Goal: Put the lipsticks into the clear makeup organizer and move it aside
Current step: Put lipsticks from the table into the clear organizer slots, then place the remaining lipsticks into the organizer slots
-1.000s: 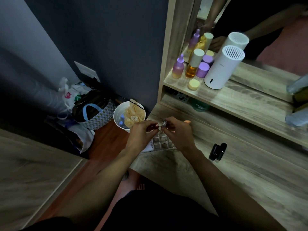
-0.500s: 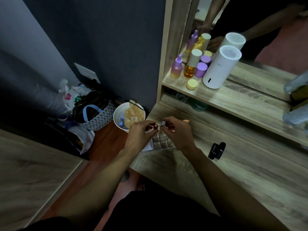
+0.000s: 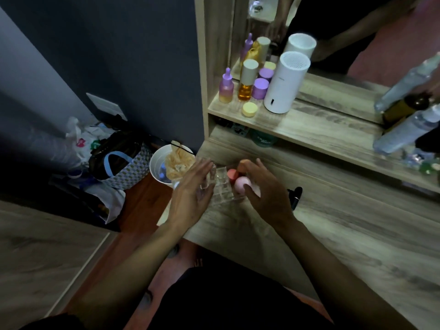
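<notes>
Currently the clear makeup organizer point(image 3: 220, 186) sits on the wooden vanity top point(image 3: 333, 234) near its left front edge, between both hands. Pink and coral round-topped items point(image 3: 239, 179) crowd its right side; can't tell if they're in its cells or just beside it. Left hand point(image 3: 190, 194) flanks the left wall, fingers spread and straight, maybe touching, not closed on anything. Right hand point(image 3: 264, 194) is loosely curled at the right side, fingertips by the pink item; real contact unclear. A black lipstick point(image 3: 295, 195) lies on the top just right of the right hand, outside the organizer. Judgement: loading step unfinished. Next: right hand pinches that tube, drops it upright into a free cell, then both hands slide the organizer aside. Shelf bottles point(image 3: 245, 84) are well clear.
</notes>
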